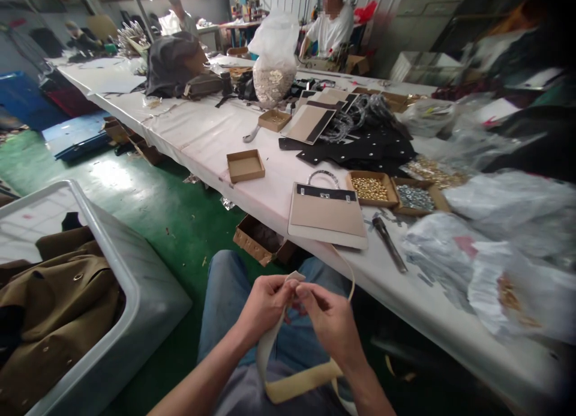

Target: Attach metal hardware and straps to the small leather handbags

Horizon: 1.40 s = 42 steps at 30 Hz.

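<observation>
My left hand [265,305] and my right hand [330,323] are both pinched on the end of a beige strap [270,344] held over my lap. The strap loops down below my wrists and back up toward the table edge. A beige bag panel with a dark top band [327,215] lies on the white table [202,134] just beyond my hands. Right of that panel sit a small box of gold studs [371,189] and a box of silver hardware [414,198]. A dark hand tool [389,243] lies beside the panel.
An empty cardboard tray [245,165] sits to the panel's left. Black fabric pieces [360,149], more beige panels [310,123] and plastic bags [495,254] crowd the table. A grey bin with brown garments [58,296] stands at my left. People sit at the far end.
</observation>
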Each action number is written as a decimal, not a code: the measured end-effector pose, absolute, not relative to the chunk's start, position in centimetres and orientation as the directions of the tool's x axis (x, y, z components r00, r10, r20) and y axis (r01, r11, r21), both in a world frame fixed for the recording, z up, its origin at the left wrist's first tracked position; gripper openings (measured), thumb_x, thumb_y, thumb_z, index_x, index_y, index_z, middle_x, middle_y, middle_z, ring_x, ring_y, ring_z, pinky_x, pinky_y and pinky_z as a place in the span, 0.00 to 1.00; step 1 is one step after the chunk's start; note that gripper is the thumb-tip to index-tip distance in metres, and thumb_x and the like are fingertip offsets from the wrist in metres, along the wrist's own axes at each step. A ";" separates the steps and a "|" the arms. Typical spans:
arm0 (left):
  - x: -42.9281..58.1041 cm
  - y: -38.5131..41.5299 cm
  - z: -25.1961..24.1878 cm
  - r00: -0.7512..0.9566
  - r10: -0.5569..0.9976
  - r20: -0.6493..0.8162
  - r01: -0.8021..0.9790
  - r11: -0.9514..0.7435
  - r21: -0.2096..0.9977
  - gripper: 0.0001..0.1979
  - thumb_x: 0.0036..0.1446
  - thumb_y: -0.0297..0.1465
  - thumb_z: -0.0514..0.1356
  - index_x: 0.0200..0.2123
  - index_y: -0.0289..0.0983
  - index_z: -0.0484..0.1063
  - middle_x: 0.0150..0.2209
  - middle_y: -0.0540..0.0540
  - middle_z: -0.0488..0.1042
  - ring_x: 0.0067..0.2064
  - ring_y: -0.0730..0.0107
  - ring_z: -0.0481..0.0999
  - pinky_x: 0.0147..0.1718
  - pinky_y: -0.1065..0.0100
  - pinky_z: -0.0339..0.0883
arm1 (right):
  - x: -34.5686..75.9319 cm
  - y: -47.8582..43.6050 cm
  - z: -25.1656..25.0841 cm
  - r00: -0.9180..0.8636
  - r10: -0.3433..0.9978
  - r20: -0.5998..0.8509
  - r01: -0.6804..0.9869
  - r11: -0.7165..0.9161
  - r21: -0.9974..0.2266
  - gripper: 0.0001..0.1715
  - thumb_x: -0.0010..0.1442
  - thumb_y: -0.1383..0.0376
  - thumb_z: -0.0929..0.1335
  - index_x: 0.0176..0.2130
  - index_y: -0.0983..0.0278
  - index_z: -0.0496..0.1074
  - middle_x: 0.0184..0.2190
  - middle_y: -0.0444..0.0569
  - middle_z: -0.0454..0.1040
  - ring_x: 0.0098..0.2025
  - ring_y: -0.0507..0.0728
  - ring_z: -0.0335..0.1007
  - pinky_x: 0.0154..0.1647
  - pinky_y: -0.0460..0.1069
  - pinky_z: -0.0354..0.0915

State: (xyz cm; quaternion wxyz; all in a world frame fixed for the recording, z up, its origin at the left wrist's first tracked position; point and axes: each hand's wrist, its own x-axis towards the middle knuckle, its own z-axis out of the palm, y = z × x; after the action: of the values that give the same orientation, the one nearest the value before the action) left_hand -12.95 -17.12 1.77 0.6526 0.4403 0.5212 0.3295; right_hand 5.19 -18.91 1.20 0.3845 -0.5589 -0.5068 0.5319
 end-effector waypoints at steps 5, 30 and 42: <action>-13.5 -16.0 1.6 0.285 0.855 -0.433 0.131 0.413 0.901 0.32 0.75 0.59 0.56 0.43 0.34 0.80 0.28 0.47 0.80 0.17 0.75 0.64 0.17 0.71 0.53 | 8.8 -16.0 2.7 -0.010 0.999 0.036 0.468 0.036 -0.883 0.17 0.70 0.47 0.78 0.50 0.55 0.85 0.43 0.50 0.86 0.38 0.60 0.81 0.40 0.53 0.76; -14.9 -0.1 6.7 0.484 0.793 -0.370 0.550 0.054 0.834 0.33 0.71 0.56 0.59 0.28 0.35 0.82 0.19 0.50 0.68 0.22 0.71 0.63 0.24 0.67 0.52 | 10.8 -4.9 4.0 0.093 0.996 0.011 0.423 -0.030 -0.906 0.16 0.66 0.49 0.78 0.40 0.59 0.87 0.37 0.49 0.87 0.36 0.60 0.81 0.40 0.52 0.74; -4.5 16.0 9.6 0.354 0.905 -0.237 0.818 -0.177 0.547 0.19 0.63 0.40 0.69 0.24 0.35 0.84 0.22 0.43 0.76 0.27 0.65 0.72 0.30 0.63 0.61 | 15.5 10.3 1.6 0.320 0.937 0.143 0.595 -0.082 -0.799 0.34 0.56 0.56 0.78 0.60 0.66 0.81 0.31 0.50 0.86 0.38 0.65 0.83 0.48 0.56 0.73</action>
State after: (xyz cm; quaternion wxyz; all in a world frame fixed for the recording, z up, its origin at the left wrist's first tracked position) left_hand -4.53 15.95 9.60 0.3057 0.7640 0.5638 0.0706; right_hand 15.49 10.34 1.64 0.4046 -0.7045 -0.5436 0.2109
